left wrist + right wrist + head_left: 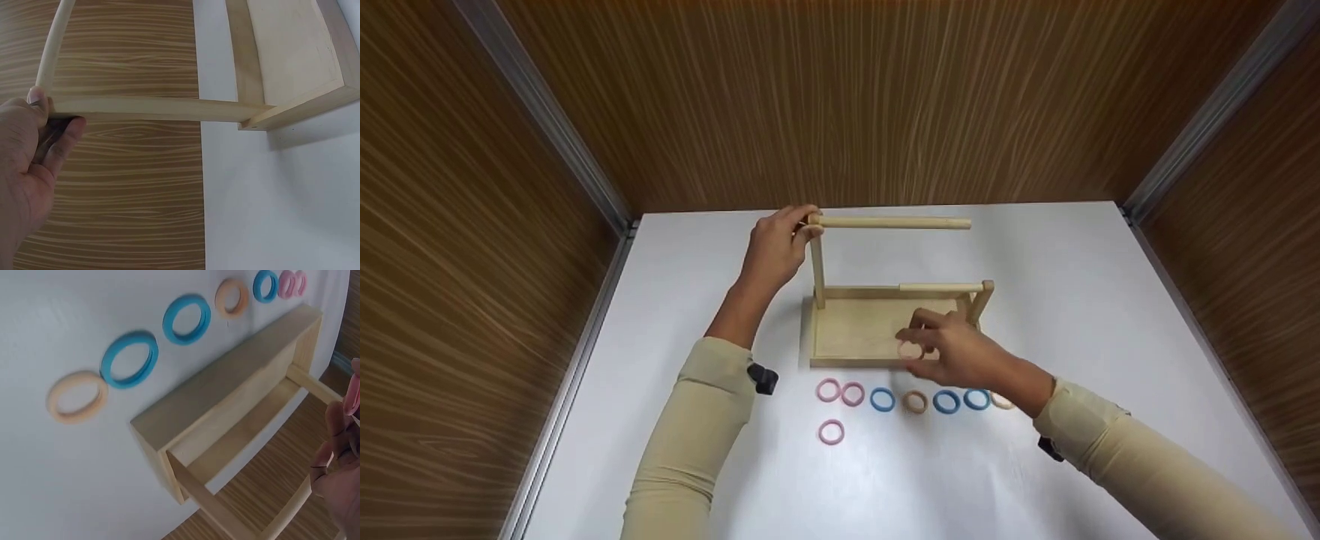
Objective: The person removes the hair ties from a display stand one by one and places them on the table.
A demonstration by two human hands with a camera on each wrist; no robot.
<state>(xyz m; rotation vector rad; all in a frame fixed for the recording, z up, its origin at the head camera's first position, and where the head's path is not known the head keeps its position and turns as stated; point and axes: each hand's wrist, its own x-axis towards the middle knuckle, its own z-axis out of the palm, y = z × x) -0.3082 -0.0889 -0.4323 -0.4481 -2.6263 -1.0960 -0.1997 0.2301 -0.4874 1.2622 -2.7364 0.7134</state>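
Note:
A light wooden stand [851, 330] has a tray-like base, a tall left post [163, 108] and a shorter right post [982, 300]. Each post carries a horizontal rod, the upper rod [896, 223] reaching right and the lower rod [941, 287] reaching left. My left hand [776, 251] grips the top corner of the tall post, where the upper rod joins it. Above the base's front edge, my right hand [960, 356] pinches a pink ring [352, 395] between thumb and fingers. Both rods appear bare.
In front of the stand lies a row of rings: pink rings [829, 390] at left, then blue rings [883, 400] and tan rings [915, 402]. Another pink ring [831, 432] lies nearer. My right wrist partly covers the rightmost tan ring. Wood-grain walls [847, 105] enclose the white table [697, 465].

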